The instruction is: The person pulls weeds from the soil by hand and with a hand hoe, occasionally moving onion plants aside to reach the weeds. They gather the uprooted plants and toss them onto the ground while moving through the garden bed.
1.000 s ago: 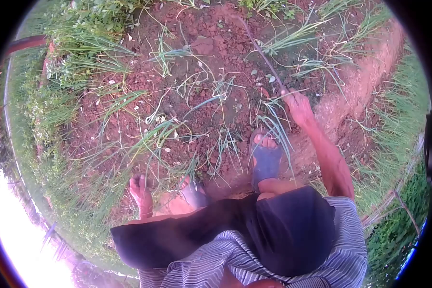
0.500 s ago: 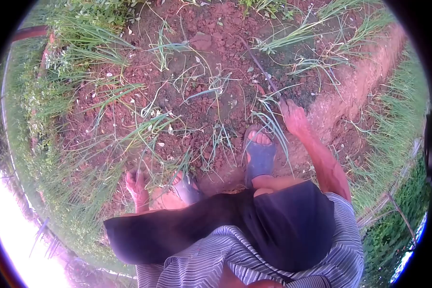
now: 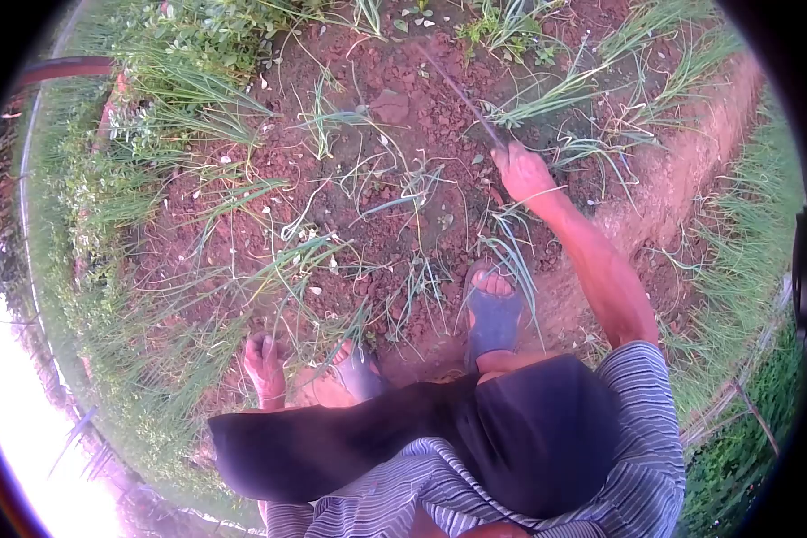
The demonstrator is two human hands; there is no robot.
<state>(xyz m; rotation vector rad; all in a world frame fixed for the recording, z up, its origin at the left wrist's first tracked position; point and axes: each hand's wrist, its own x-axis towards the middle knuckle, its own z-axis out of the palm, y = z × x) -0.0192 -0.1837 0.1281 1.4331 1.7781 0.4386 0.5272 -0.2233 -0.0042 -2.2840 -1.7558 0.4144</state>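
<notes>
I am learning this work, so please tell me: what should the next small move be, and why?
Perhaps the right hand should draw the stick back slowly: the stick's blurred far end seems to be over loose soil, while green plants grow close beside it and the right foot stands nearer the body.

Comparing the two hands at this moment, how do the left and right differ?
The right hand is closed around a thin tool; the left hand shows no tool, though its grip is unclear. The right hand reaches out over the soil; the left hand is nearer the body, to the left of the left sandal. Both hands are bare.
</notes>
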